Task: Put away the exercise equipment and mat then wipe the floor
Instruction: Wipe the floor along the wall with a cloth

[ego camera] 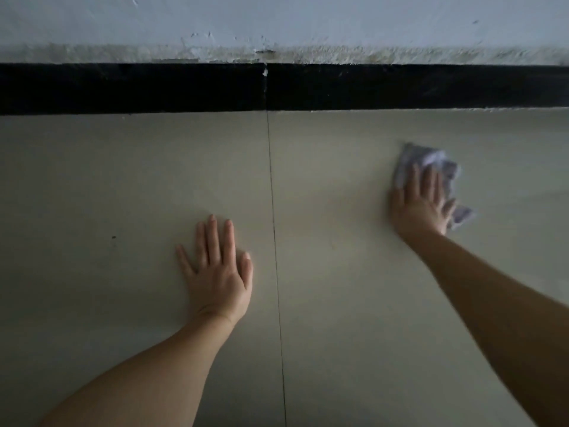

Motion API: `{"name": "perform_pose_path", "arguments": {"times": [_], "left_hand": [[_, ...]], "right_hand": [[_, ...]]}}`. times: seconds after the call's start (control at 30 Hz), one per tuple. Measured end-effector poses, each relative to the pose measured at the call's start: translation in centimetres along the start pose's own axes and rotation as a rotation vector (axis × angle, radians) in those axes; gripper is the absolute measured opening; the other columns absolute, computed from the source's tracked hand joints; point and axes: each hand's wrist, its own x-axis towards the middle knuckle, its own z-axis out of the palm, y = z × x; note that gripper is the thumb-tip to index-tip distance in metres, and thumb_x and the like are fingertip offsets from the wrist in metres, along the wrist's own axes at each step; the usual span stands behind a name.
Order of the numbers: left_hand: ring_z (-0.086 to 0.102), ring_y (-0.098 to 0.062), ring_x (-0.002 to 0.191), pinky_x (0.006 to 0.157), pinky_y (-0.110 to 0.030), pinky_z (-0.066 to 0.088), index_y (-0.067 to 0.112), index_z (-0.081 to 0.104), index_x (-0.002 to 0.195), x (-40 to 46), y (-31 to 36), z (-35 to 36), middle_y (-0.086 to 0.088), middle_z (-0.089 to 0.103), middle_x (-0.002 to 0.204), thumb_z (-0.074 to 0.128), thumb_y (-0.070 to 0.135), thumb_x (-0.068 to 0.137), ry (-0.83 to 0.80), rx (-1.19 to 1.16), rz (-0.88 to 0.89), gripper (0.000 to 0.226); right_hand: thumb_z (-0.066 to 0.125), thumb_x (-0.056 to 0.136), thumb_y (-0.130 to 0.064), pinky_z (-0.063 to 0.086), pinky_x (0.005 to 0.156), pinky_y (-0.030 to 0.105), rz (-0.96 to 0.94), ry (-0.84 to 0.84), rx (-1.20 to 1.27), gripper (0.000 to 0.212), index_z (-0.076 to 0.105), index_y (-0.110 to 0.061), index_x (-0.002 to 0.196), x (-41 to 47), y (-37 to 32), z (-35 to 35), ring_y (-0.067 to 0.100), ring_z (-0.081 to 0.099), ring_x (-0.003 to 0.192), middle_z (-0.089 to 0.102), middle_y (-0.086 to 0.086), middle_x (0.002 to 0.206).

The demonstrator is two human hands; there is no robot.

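Observation:
My right hand [421,204] lies flat with straight fingers on a crumpled pale grey cloth [437,161], pressing it against the beige tiled floor [338,241] at the right. The cloth sticks out beyond my fingertips and past the little-finger side of the hand. My left hand [220,272] rests palm down on the floor left of the tile joint, fingers spread and straight, holding nothing. No exercise equipment or mat is in view.
A black skirting band [132,87] runs along the base of a white wall [277,23] with chipped paint, just beyond the hands. A thin grout line [275,241] splits the floor between my hands. A small dark speck [114,237] lies at the left.

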Motion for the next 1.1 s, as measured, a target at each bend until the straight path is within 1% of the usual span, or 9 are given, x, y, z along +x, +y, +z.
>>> {"name": "perform_pose_path", "arguments": {"times": [0.17, 0.3, 0.4, 0.57, 0.63, 0.8, 0.97, 1.03, 1.1], "left_hand": [[0.022, -0.031, 0.138, 0.105, -0.064, 0.02, 0.006, 0.039, 0.142, 0.0, -0.2, -0.1, -0.018, 0.035, 0.15, 0.03, 0.036, 0.087, -0.003, 0.002, -0.01, 0.063], [0.026, -0.032, 0.138, 0.106, -0.062, 0.018, 0.006, 0.04, 0.142, 0.0, -0.3, -0.1, -0.017, 0.034, 0.15, 0.03, 0.036, 0.087, -0.019, -0.008, -0.003, 0.063], [0.029, -0.033, 0.14, 0.107, -0.064, 0.017, 0.01, 0.037, 0.144, 0.0, -0.2, -0.4, -0.015, 0.03, 0.153, 0.025, 0.039, 0.088, -0.065, -0.017, -0.023, 0.064], [0.015, -0.028, 0.146, 0.111, -0.061, 0.008, 0.015, 0.025, 0.149, 0.4, -0.1, -0.8, -0.009, 0.017, 0.158, 0.009, 0.047, 0.086, -0.134, -0.021, -0.046, 0.073], [0.015, -0.03, 0.146, 0.11, -0.063, 0.008, 0.013, 0.026, 0.149, 0.3, 0.3, -1.0, -0.011, 0.017, 0.158, 0.009, 0.045, 0.085, -0.14, -0.019, -0.046, 0.073], [0.008, -0.026, 0.147, 0.112, -0.062, 0.002, 0.011, 0.025, 0.149, 0.0, 2.7, -1.4, -0.011, 0.012, 0.159, 0.03, 0.031, 0.094, -0.148, -0.099, -0.151, 0.059], [0.012, -0.027, 0.147, 0.111, -0.062, 0.0, 0.012, 0.026, 0.149, -2.2, 4.9, -1.4, -0.011, 0.013, 0.159, 0.029, 0.034, 0.091, -0.175, -0.049, 0.069, 0.062], [0.006, -0.024, 0.148, 0.112, -0.06, -0.003, 0.017, 0.02, 0.151, -3.1, 5.8, -1.3, -0.008, 0.007, 0.16, 0.033, 0.034, 0.097, -0.224, -0.039, 0.097, 0.058], [-0.001, -0.023, 0.148, 0.111, -0.06, -0.005, 0.021, 0.013, 0.152, -3.6, 6.6, -1.3, -0.006, 0.0, 0.16, 0.034, 0.035, 0.099, -0.265, -0.021, 0.114, 0.059]], "right_hand": [[0.001, 0.097, -0.05, -0.005, 0.116, 0.055, -0.749, -0.111, -0.164, 0.057, 0.003, -0.031, 0.151, -13.8, -10.2, 6.3, 0.018, -0.006, 0.147, -0.006, 0.0, 0.159], [0.002, 0.097, -0.048, 0.003, 0.116, 0.053, -0.94, -0.11, -0.179, 0.056, 0.007, -0.031, 0.15, -12.0, -8.0, 6.0, 0.016, 0.005, 0.147, 0.006, -0.003, 0.16], [0.007, 0.094, -0.041, 0.015, 0.111, 0.057, -0.632, -0.006, -0.199, 0.059, 0.003, -0.031, 0.152, -6.8, -1.2, 4.5, 0.022, -0.001, 0.147, 0.0, 0.001, 0.161], [0.018, 0.1, -0.046, -0.004, 0.117, 0.051, 0.236, -0.093, 0.169, 0.056, 0.0, -0.032, 0.152, -4.8, 11.1, -0.5, 0.013, -0.014, 0.146, -0.014, -0.004, 0.159], [0.019, 0.101, -0.044, -0.004, 0.117, 0.052, 0.333, -0.082, 0.178, 0.056, 0.003, -0.029, 0.152, -6.8, 11.1, 0.1, 0.016, -0.011, 0.146, -0.01, 0.0, 0.16], [0.018, 0.092, -0.051, 0.0, 0.116, 0.049, -0.241, -0.045, 0.015, 0.062, 0.017, -0.029, 0.151, -19.6, 3.3, 7.4, 0.016, 0.006, 0.147, 0.012, 0.001, 0.159], [0.033, 0.093, -0.046, 0.011, 0.114, 0.05, -0.926, -0.205, -0.153, 0.054, 0.038, -0.029, 0.144, -29.1, 0.6, 11.5, 0.017, 0.031, 0.141, 0.031, -0.001, 0.153], [0.03, 0.097, -0.045, 0.02, 0.112, 0.05, -1.042, -0.162, -0.191, 0.05, 0.034, -0.03, 0.145, -25.9, 4.2, 10.6, 0.016, 0.031, 0.14, 0.034, -0.002, 0.152], [0.024, 0.099, -0.043, 0.029, 0.108, 0.055, -0.903, -0.089, -0.225, 0.05, 0.029, -0.027, 0.146, -21.3, 9.6, 8.6, 0.019, 0.027, 0.141, 0.034, 0.002, 0.152]]}}
